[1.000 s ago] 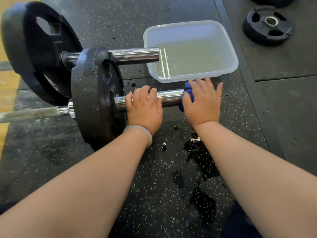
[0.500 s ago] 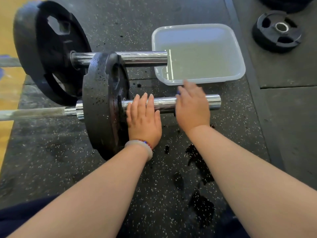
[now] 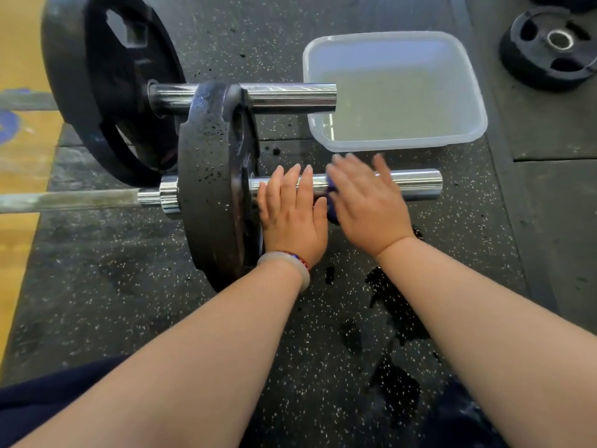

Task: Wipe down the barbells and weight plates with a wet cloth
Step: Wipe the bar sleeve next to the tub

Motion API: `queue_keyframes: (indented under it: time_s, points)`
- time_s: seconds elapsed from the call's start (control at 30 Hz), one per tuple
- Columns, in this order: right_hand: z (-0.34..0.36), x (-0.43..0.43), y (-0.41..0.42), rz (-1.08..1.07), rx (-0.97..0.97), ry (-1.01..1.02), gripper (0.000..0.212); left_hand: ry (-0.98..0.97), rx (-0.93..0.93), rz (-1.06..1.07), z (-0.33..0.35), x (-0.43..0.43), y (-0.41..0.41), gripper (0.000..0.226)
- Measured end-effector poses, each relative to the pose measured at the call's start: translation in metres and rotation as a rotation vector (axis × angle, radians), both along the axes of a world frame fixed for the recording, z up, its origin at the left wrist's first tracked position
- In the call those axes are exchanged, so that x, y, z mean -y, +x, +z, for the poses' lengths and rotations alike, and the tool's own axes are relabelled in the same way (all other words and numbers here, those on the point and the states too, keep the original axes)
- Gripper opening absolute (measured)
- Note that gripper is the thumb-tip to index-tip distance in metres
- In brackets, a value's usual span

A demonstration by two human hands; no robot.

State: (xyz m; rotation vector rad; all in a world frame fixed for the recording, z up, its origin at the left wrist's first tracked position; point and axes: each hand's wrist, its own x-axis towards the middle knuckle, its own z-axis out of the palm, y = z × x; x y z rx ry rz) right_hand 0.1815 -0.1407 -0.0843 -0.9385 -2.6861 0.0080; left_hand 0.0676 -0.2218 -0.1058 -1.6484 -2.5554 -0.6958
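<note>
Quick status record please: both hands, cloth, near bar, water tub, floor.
left hand: flat on the near bar, beside its plate
right hand: straight fingers pressing the cloth on the bar; blurred
cloth: blue, mostly hidden under the right hand
bar end: bare, right of the right hand
tub: holds water, beyond the near bar
floor: dark wet patches under the right forearm

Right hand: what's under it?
A blue cloth on the chrome sleeve; only its edge shows beside the right hand. The rest is covered.
</note>
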Motion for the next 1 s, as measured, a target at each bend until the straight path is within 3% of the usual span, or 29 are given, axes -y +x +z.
queue_keyframes:
  time_s: [0.13,0.2,0.27,0.33,0.4,0.53,0.73,0.9,1.0]
  points:
    - [-0.001,-0.012,0.013,-0.431,-0.07,-0.118,0.053,0.01,-0.006,-0.014,-0.001,0.0,-0.001,0.054]
    - [0.001,-0.004,0.004,-0.324,-0.063,-0.07,0.048,0.012,-0.011,-0.016,-0.001,0.0,0.0,0.054]
    - [-0.004,0.008,-0.004,-0.022,-0.052,0.026,0.04,0.014,-0.02,-0.006,-0.002,0.0,0.001,0.054]
    - [-0.005,0.005,-0.002,0.138,-0.024,0.065,0.039,0.005,-0.023,-0.002,-0.002,0.0,0.001,0.054]
    - [-0.002,-0.007,0.009,0.038,-0.008,0.048,0.041,0.003,-0.02,-0.008,0.0,0.0,0.001,0.055]
    - [0.003,-0.016,0.022,-0.39,-0.063,-0.106,0.056,-0.003,-0.016,-0.018,-0.001,0.0,0.0,0.055]
    - [-0.001,0.009,-0.005,0.026,0.038,-0.024,0.048,-0.026,-0.018,-0.003,0.0,0.001,0.001,0.055]
    - [0.005,-0.012,0.027,-0.328,0.025,-0.091,0.055,-0.002,-0.006,-0.011,0.002,0.002,0.001,0.056]
    - [0.009,-0.001,0.011,-0.259,0.044,-0.168,0.054,-0.038,-0.01,0.002,0.005,0.001,0.002,0.059]
